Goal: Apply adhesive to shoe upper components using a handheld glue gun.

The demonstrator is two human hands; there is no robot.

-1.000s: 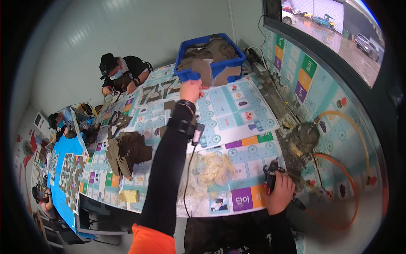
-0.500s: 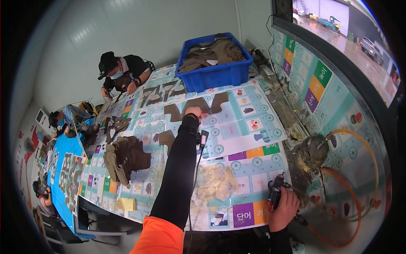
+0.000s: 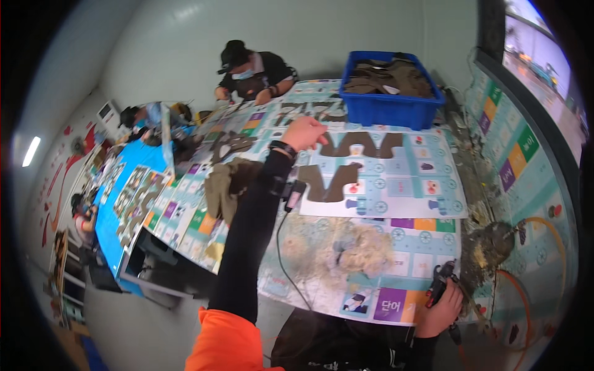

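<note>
On the table, brown pieces are laid out on the far part of the printed sheet, and could be dragged out of line if caught by the left sleeve. The pale fluff heap could be scattered by the cord hanging from the left wrist; the black tool could be jerked by a snagged hose. Counted: one blue bin, far right; one brown stack, left; one fluff heap; two groups of pieces — a far group and a near group, joins unclear; one tool, near right. The tool is gripped by the right hand. The left hand is bent beside the far group's left end — whether anything is pinched cannot be told.
</note>
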